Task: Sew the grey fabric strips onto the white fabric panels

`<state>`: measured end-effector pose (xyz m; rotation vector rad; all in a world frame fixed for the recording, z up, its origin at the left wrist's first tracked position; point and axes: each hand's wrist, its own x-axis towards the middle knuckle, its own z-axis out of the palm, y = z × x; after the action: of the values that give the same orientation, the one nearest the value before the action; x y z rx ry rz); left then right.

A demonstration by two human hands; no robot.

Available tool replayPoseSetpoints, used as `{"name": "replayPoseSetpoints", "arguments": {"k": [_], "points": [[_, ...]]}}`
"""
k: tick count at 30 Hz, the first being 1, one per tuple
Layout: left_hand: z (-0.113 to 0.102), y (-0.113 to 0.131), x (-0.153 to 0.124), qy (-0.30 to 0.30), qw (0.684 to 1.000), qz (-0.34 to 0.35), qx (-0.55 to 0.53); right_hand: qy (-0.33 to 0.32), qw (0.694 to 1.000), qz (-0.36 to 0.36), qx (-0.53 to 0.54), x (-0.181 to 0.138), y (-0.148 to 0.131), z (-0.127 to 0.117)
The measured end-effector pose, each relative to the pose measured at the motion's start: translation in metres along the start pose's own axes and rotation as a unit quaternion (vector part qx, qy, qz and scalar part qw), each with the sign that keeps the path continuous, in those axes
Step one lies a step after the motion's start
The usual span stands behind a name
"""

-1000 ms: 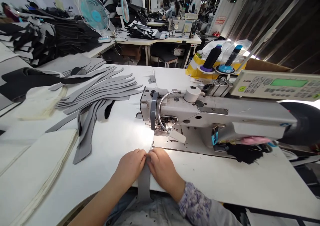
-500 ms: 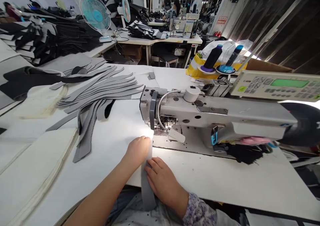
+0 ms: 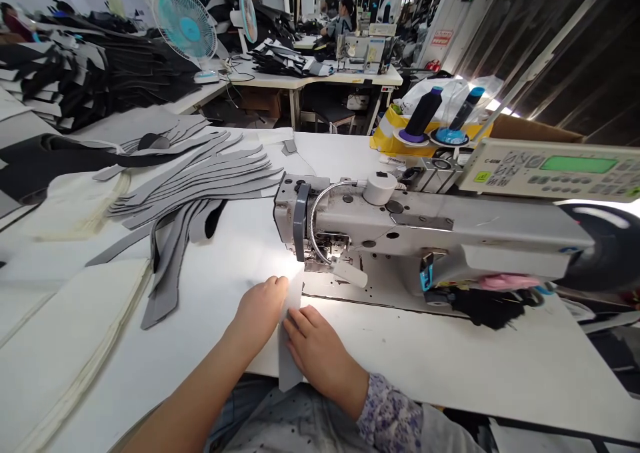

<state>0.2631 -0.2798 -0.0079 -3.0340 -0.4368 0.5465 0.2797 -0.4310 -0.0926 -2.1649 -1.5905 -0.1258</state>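
A grey foam-like fabric strip lies across the white sewing table, running from my lap toward the sewing machine's presser foot. Its far end is washed pale by the lamp. My left hand sits at the strip's left edge, with its fingertips touching the fabric. My right hand presses down on the strip from the right, with its fingers over the edge. Neither hand reaches the needle area. The part of the strip under my right fingers is hidden.
The grey industrial sewing machine stands to the right, with a control panel and thread cones behind it. Stacked grey cut pieces lie on the left, beside cream sheets. A co-worker sits at a far table.
My hands have moved apart from their close pinch on the strip. The strip has slid toward the machine, and its near end now lies higher on the table edge.
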Motion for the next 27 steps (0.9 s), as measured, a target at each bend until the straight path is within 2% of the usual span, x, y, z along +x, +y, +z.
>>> {"name": "replayPoseSetpoints", "arguments": {"k": [4, 7, 13, 18, 22, 27], "points": [[-0.005, 0.002, 0.011, -0.013, 1.0, 0.002, -0.006, -0.011, 1.0, 0.005, 0.012, 0.001, 0.0, -0.002], [0.0, 0.005, 0.024, -0.016, 1.0, -0.006, -0.007, -0.01, 1.0, 0.012, 0.021, 0.0, -0.001, -0.004], [0.012, 0.005, 0.041, 0.014, 1.0, -0.01, -0.018, 0.002, 1.0, -0.003, -0.002, 0.007, 0.002, -0.004], [0.014, 0.005, 0.046, 0.036, 0.999, 0.017, -0.01, 0.007, 1.0, -0.011, 0.003, 0.016, 0.006, -0.005], [0.01, 0.01, 0.053, 0.046, 0.999, 0.018, -0.006, 0.006, 1.0, 0.01, 0.011, 0.022, 0.011, -0.007], [-0.002, 0.022, 0.062, 0.048, 0.999, 0.016, -0.012, 0.034, 0.999, 0.002, 0.022, 0.031, 0.02, -0.004]]}}
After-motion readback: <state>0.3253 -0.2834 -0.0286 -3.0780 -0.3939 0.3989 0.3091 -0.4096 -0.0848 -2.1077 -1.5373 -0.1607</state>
